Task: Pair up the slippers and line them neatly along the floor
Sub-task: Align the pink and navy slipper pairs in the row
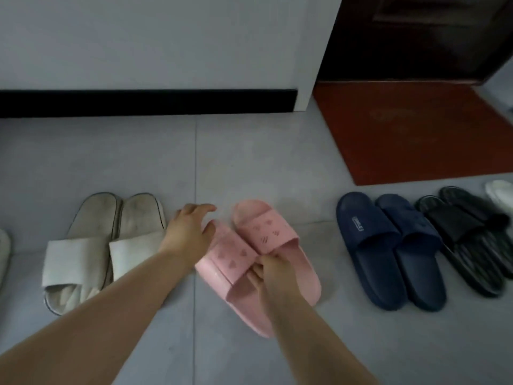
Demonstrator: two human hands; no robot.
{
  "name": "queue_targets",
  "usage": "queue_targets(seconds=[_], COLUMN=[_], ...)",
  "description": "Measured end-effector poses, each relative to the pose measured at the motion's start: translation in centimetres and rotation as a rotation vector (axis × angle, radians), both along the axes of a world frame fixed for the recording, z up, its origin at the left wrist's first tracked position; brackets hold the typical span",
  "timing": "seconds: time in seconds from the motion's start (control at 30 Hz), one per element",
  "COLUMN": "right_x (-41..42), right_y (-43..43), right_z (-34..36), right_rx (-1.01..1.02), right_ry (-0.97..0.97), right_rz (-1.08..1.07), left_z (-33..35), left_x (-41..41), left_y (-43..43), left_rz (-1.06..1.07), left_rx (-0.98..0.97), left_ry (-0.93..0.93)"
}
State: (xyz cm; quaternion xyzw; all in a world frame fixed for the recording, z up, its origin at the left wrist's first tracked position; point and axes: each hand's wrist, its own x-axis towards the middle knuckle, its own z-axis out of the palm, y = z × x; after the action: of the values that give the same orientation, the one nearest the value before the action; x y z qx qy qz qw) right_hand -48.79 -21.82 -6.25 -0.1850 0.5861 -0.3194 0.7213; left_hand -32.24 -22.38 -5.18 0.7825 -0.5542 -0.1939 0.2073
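Observation:
Two pink slippers [266, 234] lie side by side on the grey floor at centre, toes pointing away and tilted left. My right hand [270, 273] pinches the straps of both where they meet. My left hand [188, 232] rests with fingers spread over the toe of the left pink slipper, touching it. A white pair [91, 245] sits together to the left. A navy pair [388, 245] sits to the right, with a black pair [466, 240] beyond it.
A white slipper [501, 194] shows at the far right edge and another pale one [3, 250] at the far left edge. A red doormat [410, 129] lies before a dark door. A wall with black skirting [138, 102] runs behind.

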Motion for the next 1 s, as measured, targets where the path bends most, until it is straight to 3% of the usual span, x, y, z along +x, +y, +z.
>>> queue_targets(seconds=[0.17, 0.27, 0.43, 0.6, 0.73, 0.9, 1.0], right_x=[-1.1, -1.9, -4.1, -5.2, -5.4, -5.0, -3.7], right_y=[-0.8, -1.4, -1.4, -2.5, -3.9, -3.6, -1.5], right_z=[-0.7, -0.9, -1.2, -2.0, -1.8, -2.3, -2.6], right_rx=[-0.091, -0.093, -0.059, -0.290, -0.315, -0.366, -0.314], right_ry=[0.037, -0.073, 0.274, 0.668, 0.753, 0.742, 0.678], right_rz=[-0.091, -0.092, 0.147, 0.619, 0.777, 0.782, 0.467], left_z=[-0.2, -1.1, -2.1, -2.8, -3.2, -2.1, 0.1], left_x=[-2.2, -4.2, -5.0, -4.7, -4.1, -1.2, 3.8], left_y=[1.0, 1.8, 1.6, 1.1, 1.8, 2.4, 1.7], left_rz=[-0.185, -0.270, -0.163, -0.166, -0.189, -0.232, -0.152], left_rx=[0.201, 0.388, 0.380, 0.424, 0.387, 0.367, 0.245], left_ry=[0.072, 0.055, -0.008, 0.096, 0.103, -0.075, -0.125])
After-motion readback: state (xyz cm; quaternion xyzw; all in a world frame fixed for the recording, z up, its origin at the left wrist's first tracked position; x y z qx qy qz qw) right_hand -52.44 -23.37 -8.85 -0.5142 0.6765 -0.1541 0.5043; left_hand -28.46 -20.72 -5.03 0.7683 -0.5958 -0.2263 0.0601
